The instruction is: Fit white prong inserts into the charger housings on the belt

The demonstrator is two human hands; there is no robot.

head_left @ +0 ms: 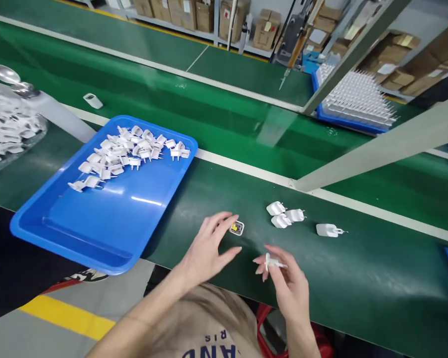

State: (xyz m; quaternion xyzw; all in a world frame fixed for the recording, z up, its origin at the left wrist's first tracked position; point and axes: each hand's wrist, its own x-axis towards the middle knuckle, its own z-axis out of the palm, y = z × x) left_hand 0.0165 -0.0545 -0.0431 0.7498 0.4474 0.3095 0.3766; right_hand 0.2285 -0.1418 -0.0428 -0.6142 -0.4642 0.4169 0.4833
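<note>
The green counter [377, 278] carries a blue tray [108, 214], its near end jutting past the front edge, and a clear bag [40, 133] of white parts [7, 124] farther left. Right of the tray lie an open case [237, 227], three plugs [280, 221] bunched together and, farther right, a lone plug [325, 229].

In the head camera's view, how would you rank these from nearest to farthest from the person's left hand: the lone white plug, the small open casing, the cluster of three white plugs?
From the left hand:
1. Small open casing, right at its fingertips.
2. Cluster of three white plugs, farther right.
3. Lone white plug, right of the cluster.
</note>
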